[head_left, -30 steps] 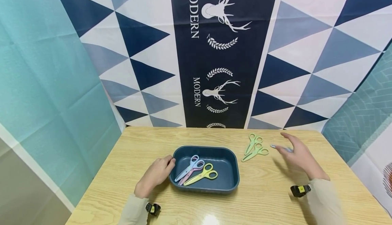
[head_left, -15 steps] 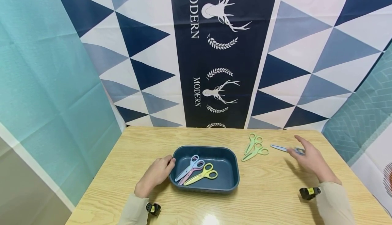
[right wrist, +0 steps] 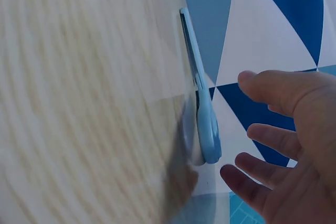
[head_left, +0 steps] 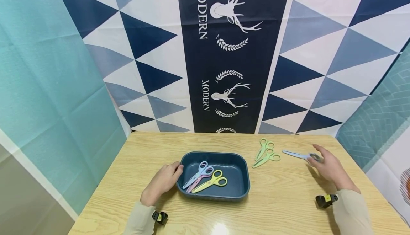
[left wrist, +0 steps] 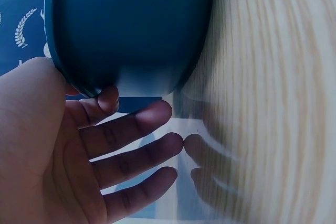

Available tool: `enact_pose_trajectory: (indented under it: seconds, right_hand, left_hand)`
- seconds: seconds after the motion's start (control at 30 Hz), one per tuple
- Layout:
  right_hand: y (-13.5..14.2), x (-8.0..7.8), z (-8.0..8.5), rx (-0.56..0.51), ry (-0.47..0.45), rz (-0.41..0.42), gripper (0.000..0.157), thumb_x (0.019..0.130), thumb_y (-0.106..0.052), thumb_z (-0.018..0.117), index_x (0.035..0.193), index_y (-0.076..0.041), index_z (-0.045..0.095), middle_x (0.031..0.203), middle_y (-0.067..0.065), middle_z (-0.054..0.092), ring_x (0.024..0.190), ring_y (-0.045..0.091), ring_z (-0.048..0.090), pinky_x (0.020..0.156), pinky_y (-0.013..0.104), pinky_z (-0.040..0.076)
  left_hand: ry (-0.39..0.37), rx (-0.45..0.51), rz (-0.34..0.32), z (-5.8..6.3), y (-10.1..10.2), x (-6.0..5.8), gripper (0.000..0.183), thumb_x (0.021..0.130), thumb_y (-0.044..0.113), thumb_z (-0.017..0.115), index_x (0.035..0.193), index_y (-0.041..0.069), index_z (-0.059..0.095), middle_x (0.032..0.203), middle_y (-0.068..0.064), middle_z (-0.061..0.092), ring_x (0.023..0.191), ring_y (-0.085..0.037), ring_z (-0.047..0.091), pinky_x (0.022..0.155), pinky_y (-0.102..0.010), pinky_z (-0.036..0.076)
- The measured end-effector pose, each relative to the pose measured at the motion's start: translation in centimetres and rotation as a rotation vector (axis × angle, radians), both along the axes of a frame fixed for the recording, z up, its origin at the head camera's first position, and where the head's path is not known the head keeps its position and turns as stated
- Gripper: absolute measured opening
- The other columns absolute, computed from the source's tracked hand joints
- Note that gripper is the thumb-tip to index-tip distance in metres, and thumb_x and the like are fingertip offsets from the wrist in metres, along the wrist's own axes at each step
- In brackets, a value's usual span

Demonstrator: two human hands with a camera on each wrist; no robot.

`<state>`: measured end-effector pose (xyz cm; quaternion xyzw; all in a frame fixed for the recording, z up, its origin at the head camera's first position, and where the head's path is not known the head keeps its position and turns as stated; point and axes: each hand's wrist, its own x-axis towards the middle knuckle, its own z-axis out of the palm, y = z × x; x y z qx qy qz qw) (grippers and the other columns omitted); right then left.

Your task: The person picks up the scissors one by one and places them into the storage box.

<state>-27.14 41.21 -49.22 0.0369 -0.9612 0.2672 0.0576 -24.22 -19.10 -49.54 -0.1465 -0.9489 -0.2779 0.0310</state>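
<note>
Blue scissors (head_left: 301, 155) near spread right grip (head_left: 332, 168); left grip (head_left: 164, 181) pinching tray (head_left: 235, 183) rim; backdrop (head_left: 235, 60) lettered "MODERN".

The left hand (head_left: 162, 181) pinches while the right hand (head_left: 331, 168) hovers (fingers (right wrist: 274, 138) loosely parted).

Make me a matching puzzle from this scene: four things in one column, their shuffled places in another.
1. Yellow looped-handle scissors
2. Two light-green scissors
3. Left hand
4. Right hand

A. Beside light-blue scissors on the wooden table
B. Inside the dark-blue rounded rectangular tray
C. At the tray's left end
D. Between the tray and A's scissors

Pairs: 1-B, 2-D, 3-C, 4-A
</note>
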Motion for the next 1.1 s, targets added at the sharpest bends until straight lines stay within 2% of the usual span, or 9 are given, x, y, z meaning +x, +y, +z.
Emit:
enact_pose_trajectory:
  seconds: [0.3,0.53,0.9,1.1]
  right_hand:
    - [0.7,-0.1,-0.4,0.026,-0.028,-0.023,0.065,0.105,-0.026,0.058,0.151,0.011,0.031,0.146,0.046,0.036,0.122,0.067,0.046,0.093,0.073,0.042]
    - [1.0,-0.3,-1.0,0.053,-0.014,-0.048,0.055,0.104,-0.016,0.061,0.144,0.015,0.04,0.134,0.047,0.048,0.115,0.062,0.056,0.086,0.065,0.051]
    - [1.2,-0.4,-1.4,0.074,0.025,-0.045,0.048,0.097,-0.006,0.066,0.133,0.02,0.049,0.115,0.043,0.061,0.1,0.055,0.064,0.079,0.061,0.053]
    - [1.2,-0.3,-1.4,0.08,0.045,-0.047,0.047,0.094,-0.005,0.068,0.13,0.02,0.052,0.114,0.042,0.062,0.099,0.056,0.064,0.08,0.063,0.052]
  left_hand:
    - [0.005,0.001,-0.001,0.1,0.0,0.1,0.031,0.11,0.031,0.044,0.085,0.018,0.056,0.065,0.005,0.042,0.061,-0.011,0.046,0.063,-0.028,0.041]
    - [0.008,-0.001,0.0,0.0,0.0,0.0,0.03,0.11,0.029,0.045,0.084,0.018,0.056,0.065,0.006,0.042,0.059,-0.01,0.045,0.062,-0.028,0.04]
    - [0.015,-0.008,-0.008,-0.2,0.0,0.0,0.029,0.11,0.027,0.046,0.086,0.018,0.057,0.065,0.006,0.042,0.06,-0.01,0.046,0.062,-0.027,0.04]
    - [0.014,-0.007,-0.007,-0.2,0.0,-0.1,0.028,0.11,0.026,0.046,0.086,0.018,0.057,0.065,0.006,0.042,0.06,-0.01,0.046,0.063,-0.028,0.04]
